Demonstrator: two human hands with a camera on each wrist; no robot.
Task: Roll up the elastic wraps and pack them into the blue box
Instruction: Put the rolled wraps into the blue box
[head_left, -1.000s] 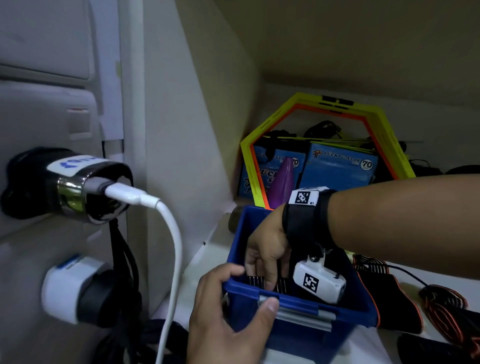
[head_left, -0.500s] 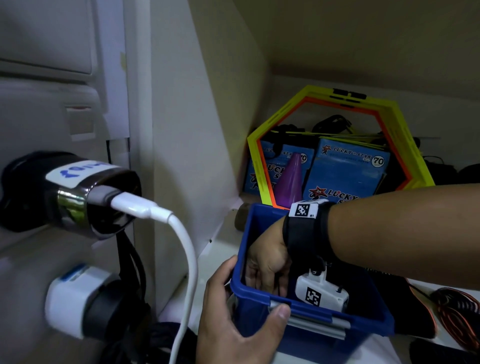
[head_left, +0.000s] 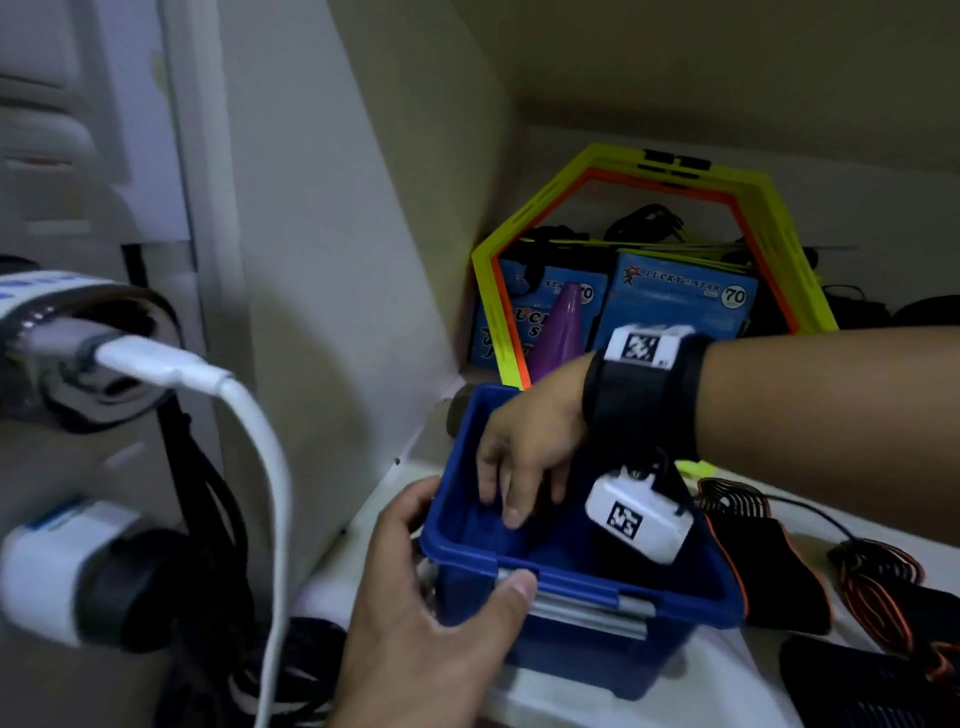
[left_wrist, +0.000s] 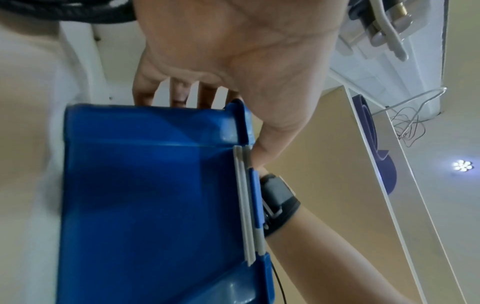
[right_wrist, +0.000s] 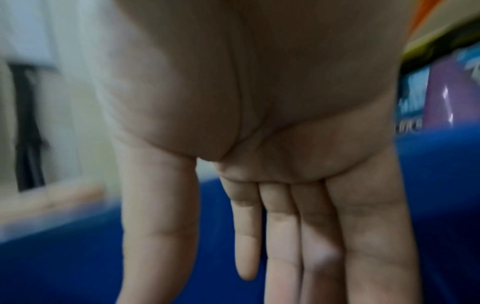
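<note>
We grip the blue box by its near-left corner with our left hand; our right hand hangs inside it, fingers straight, holding nothing.

I see a yellow-and-orange hexagonal frame leaning at the back, blue Lucky Star boxes and a purple cone behind it, a white cable at left.

head view looks down; both wrist views close; all share the blue box.
</note>
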